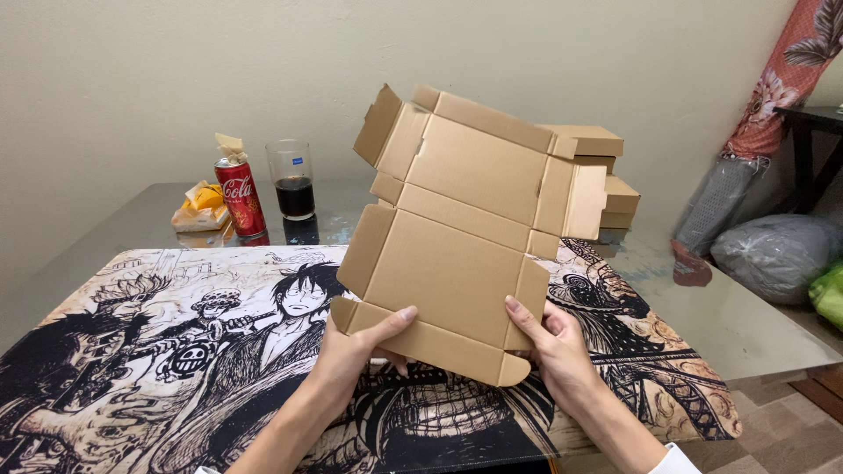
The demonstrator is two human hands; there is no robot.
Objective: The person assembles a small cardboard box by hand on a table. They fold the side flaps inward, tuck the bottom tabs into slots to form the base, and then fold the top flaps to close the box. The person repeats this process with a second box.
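I hold a flat, unfolded brown cardboard box blank upright above the table, its flaps sticking out at the top and sides. My left hand grips its lower left edge, thumb on the front face. On the lower right edge my right hand has the thumb on the front too. Below both hands lies a large mat printed with black-and-white cartoon figures.
A red soda can with paper on top, a glass of dark drink and a yellow wrapped snack stand at the back left. Folded brown boxes are stacked behind the blank. Bags lie on the floor at right.
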